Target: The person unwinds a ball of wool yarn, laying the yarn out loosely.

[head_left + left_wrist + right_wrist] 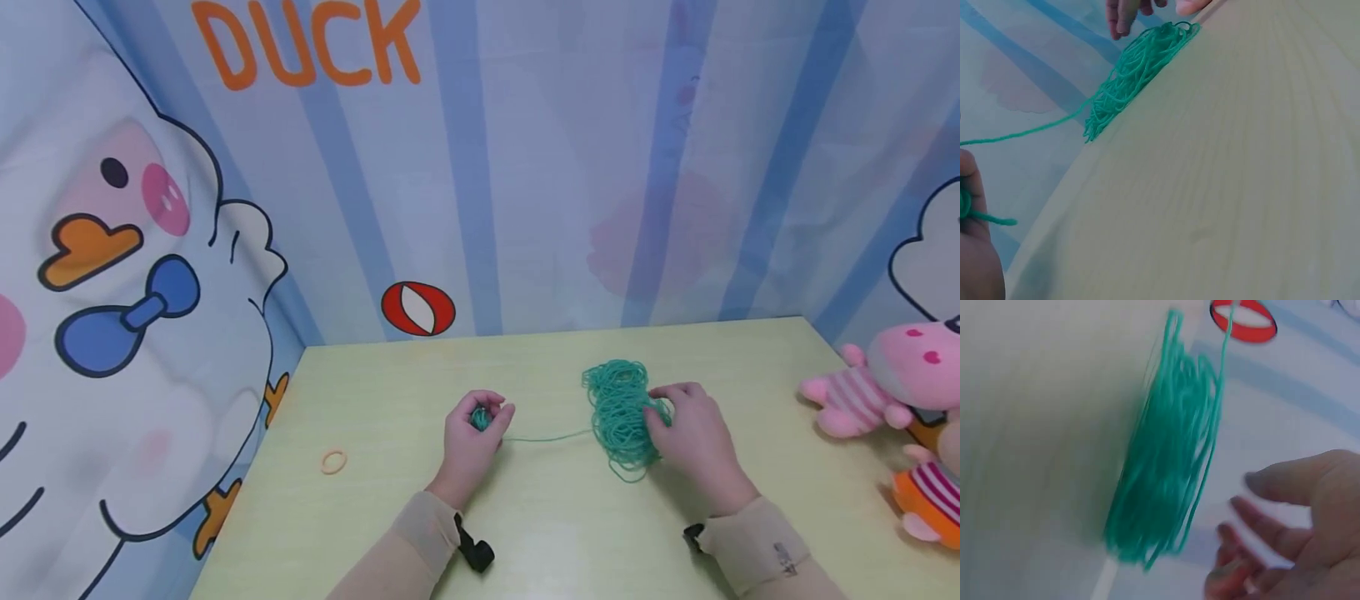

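My left hand holds a small wound ball of green yarn in its curled fingers. A short tail of yarn sticks out of the grip in the left wrist view. One taut strand runs from that hand to a loose pile of green yarn on the table. At the pile's right edge is my right hand, thumb and fingers spread apart. Seen from the right wrist, the fingers are loosely bent with nothing between them, beside the looped pile.
An orange ring-shaped band lies on the pale wooden table, left of my left hand. Pink plush toys sit along the right side. A printed fabric backdrop stands behind the table's far edge.
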The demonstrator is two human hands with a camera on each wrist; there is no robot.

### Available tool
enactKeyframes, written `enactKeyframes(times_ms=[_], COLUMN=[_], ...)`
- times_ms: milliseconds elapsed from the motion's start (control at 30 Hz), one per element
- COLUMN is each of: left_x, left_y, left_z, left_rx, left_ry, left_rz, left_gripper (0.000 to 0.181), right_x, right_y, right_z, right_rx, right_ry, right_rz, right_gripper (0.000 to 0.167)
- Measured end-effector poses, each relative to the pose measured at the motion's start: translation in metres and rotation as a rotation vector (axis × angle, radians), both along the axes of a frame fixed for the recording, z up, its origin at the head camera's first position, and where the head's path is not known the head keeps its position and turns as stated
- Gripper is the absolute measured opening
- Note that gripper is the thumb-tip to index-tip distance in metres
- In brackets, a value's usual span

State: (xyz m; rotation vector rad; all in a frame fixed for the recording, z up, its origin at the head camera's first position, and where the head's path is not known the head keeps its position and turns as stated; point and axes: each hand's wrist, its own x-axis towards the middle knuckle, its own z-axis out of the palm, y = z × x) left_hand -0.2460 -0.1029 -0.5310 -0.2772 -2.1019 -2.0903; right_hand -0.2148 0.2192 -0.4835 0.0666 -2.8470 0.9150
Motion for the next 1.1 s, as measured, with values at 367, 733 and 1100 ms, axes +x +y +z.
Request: enactKeyframes(times_ms=[367,733,1100], left_x=[-0.001,-0.002,-0.001], left_y=[0.000,0.001,-0.003], left_z=[-0.001,-0.003,-0.002], left_rx=[0.036,0.011,-0.030], left_ry=[-0.002,0.006,0.042], left_rz=[-0.045,-0.042,-0.016], left_gripper=[0.029,0.021,0.013], right_x=[0.002,-0.001,0.002], right_y=[-0.105,-0.126,-0.066], right_z=[-0.003,-0.005,0.007], right_rx=[-0.188,-0.188,-0.236], right_ry=[-0.108,-0.062,0.032], right_rz=[0.435,0.383,0.190], right_gripper=[0.043,0.016,0.019])
